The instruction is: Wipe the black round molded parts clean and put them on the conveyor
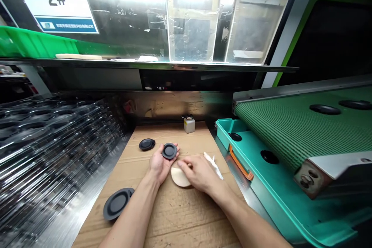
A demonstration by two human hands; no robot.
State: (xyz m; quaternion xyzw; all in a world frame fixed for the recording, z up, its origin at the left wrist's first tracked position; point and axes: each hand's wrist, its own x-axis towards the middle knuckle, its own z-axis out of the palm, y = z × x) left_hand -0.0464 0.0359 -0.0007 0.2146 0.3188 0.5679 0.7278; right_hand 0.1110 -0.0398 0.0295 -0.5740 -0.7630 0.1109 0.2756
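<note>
My left hand (157, 166), palm up, holds a small round black dish-shaped part (169, 151) in its fingers above the cardboard sheet (174, 217). Beside it, my right hand (200, 172) is closed in a pinch over a round cream-coloured pad (179, 178); what its fingertips hold, if anything, is hidden. The hand covers the pad's right side. Another round black part (147, 144) lies farther back on the left. Close to my left forearm is a larger round black part (117, 203). Right of my right hand lies a crumpled white cloth or tissue (213, 166).
A small pale bottle (189, 124) stands at the cardboard's back edge. Stacked clear plastic trays (58, 155) fill the left. On the right, a green conveyor belt (290, 124) carrying black parts overhangs a teal bin (261, 186). A metal shelf (180, 66) crosses above the back.
</note>
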